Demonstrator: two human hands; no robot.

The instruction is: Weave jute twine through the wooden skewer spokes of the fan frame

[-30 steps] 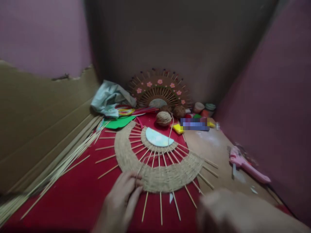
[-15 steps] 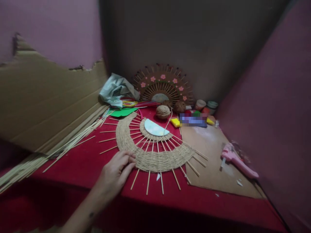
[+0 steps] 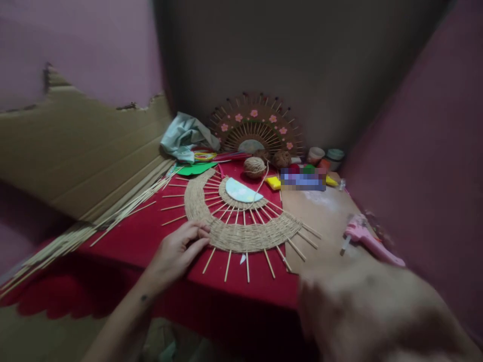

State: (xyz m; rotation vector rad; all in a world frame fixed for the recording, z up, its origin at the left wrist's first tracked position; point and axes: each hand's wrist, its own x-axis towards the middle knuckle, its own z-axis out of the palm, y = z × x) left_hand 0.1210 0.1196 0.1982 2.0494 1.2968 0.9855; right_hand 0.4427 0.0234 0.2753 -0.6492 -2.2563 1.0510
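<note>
A half-round woven fan of tan twine on thin wooden sticks lies on the red cloth. At its middle sits a pale blue half-disc within a smaller woven band. My left hand is at the lower left edge of the outer band, its thumb and curled fingers closed on that edge. Large and blurred, my right hand is at the lower right, over the front of the table; motion smears its fingers. A ball of twine rests behind the half-disc, with a loose strand running down to the fan.
A bundle of thin sticks lies left beside a cardboard sheet. On a brown board at right is a pink glue gun. Behind stand a flowered fan, a pale cloth and small jars.
My right hand has come into view at the lower right. The left hand stays at the fan's edge, and the whole view has shifted slightly.
</note>
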